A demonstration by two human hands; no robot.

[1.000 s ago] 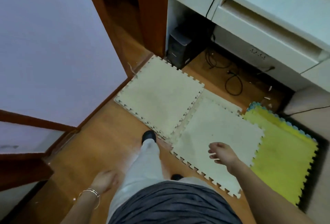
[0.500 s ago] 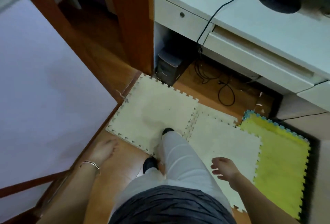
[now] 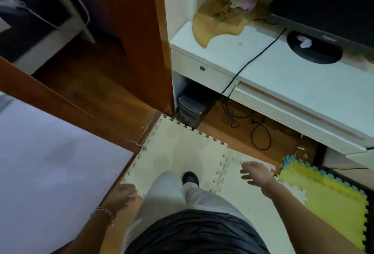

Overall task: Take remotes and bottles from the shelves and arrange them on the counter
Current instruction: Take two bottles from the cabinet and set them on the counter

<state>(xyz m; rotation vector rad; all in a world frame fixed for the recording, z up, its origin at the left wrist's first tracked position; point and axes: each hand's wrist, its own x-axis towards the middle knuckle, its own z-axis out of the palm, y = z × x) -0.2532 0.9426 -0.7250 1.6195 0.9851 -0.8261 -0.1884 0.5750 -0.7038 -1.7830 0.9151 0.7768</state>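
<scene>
A: Where are the hands sitting rn?
B: Left hand is hanging at 7 o'clock, fingers loosely spread, holding nothing, thin bracelet on the wrist. Right hand is reaching out at 5 o'clock w/ fingers wide, also holding nothing.
A: What's under them?
B: Cream foam mats are lying at 6 o'clock, a yellow mat is sitting just beside them at 4 o'clock. 1 dark shoe is resting on the cream mat, light trouser leg above it.
A: And the counter?
B: White counter is running from 12 to 3 o'clock, carrying a tan cloth, a black cable and a dark monitor on its oval base. A small black box is sitting on the floor below, near 12, w/ loose cables beside it.
A: Any remotes or bottles?
B: Can't make out any in this view. A wooden door is standing open at 11 o'clock.
</scene>
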